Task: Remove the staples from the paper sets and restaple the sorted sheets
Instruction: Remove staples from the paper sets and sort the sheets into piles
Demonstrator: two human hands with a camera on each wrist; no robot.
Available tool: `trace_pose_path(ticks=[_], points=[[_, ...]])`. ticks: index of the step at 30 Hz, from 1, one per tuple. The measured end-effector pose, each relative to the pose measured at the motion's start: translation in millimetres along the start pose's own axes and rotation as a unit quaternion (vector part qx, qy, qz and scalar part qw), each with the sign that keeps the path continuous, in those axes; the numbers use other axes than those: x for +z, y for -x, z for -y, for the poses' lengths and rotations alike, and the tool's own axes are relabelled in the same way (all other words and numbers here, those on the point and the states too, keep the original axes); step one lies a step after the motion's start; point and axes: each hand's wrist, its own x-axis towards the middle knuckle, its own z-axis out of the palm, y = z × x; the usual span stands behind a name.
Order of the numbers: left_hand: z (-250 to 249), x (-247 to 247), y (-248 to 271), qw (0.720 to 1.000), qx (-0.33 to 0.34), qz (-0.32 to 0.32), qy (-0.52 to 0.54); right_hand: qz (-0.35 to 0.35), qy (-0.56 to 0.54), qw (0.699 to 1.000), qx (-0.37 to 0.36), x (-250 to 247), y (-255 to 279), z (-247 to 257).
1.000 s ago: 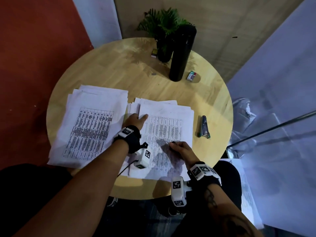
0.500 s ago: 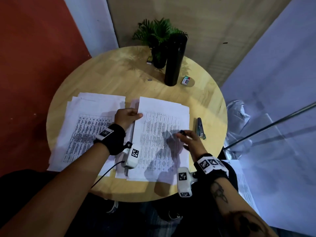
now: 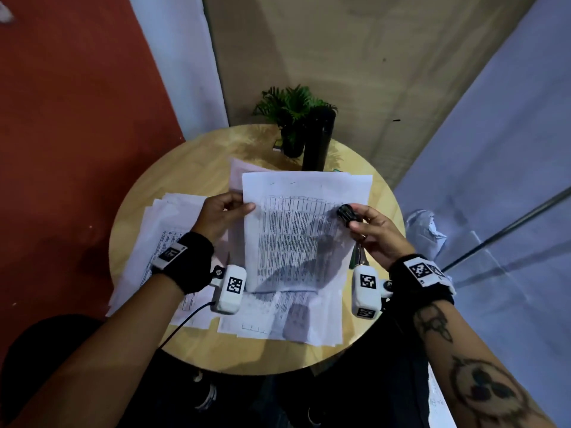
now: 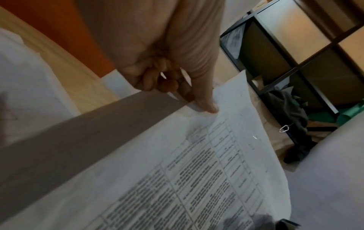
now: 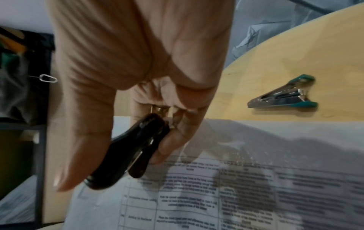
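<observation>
From the head, the left hand [image 3: 223, 215] pinches a printed paper set [image 3: 304, 230] up off the round table [image 3: 185, 168]. Left wrist: table text too blurred to read. Right wrist: the right hand [image 5: 138, 70] grips a black staple remover [image 5: 130, 149]; a stapler [image 5: 283, 96] lies nearby.

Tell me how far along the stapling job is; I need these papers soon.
Midway, by the look of it. Done: a spread pile lies at the left of the table, seemingly processed. In hand: the left hand pinches a lifted set; the right hand grips a black staple tool. Left: the sheets beneath; the green-tipped stapler lies unused.
</observation>
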Motion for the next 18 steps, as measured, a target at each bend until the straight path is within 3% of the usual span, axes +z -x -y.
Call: trace_pose_path(ticks=[11,15,18], points=[[-46,-13,24,0.993,0.081,-0.081,-0.033,0.074,-0.008,0.995,-0.065,32,43,43],[-82,-23,25,0.967,0.188,-0.149,-0.089,0.102,0.012,0.991,-0.089,43,60,65],[-111,-25,25,0.938,0.274,-0.123,-0.172,0.121,0.025,0.987,-0.106,48,69,78]])
